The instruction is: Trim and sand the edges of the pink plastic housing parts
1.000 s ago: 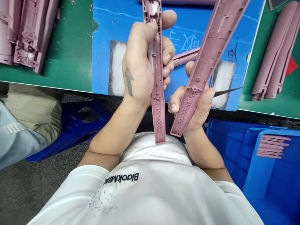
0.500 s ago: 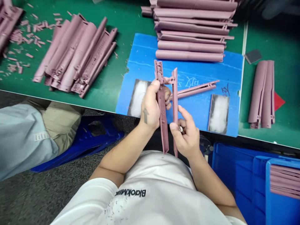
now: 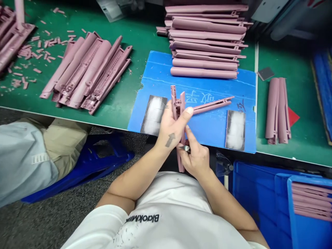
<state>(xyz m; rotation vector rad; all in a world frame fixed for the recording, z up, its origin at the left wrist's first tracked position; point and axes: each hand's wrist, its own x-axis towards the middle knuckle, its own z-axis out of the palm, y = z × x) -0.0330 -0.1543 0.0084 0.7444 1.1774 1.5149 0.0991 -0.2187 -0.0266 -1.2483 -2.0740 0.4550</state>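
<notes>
Mauve moulded plastic housing strips [image 3: 177, 111], two of them, long and ribbed, pressed together and nearly upright, held over the near edge of a blue corrugated plastic board [image 3: 207, 136]; left hand [image 3: 171, 129] closed firmly round the pair, with the lower ends sticking out below the hands; right hand [image 3: 197, 158] pinching a small dark trimming blade [image 3: 185, 148] between its fingertips, the blade just against the strips. On the board, a third mauve strip [image 3: 212, 105] lying at a slant, its end just beside the left hand; two grey-edged white pads [image 3: 153, 115] [image 3: 235, 130] to either side. Beyond the board, a neat stack of mauve shells [image 3: 204, 45] on a green bench mat [image 3: 142, 41]; to the left, a loose heap of ribbed housings [image 3: 88, 72] and scattered offcuts [image 3: 33, 58]; to the right, a small bunch of shells [image 3: 277, 110], a grey square [image 3: 266, 73] and a red triangle [image 3: 293, 117]. Below the bench at lower right, a blue plastic crate [image 3: 255, 200] with mauve strips [image 3: 311, 201] inside.
</notes>
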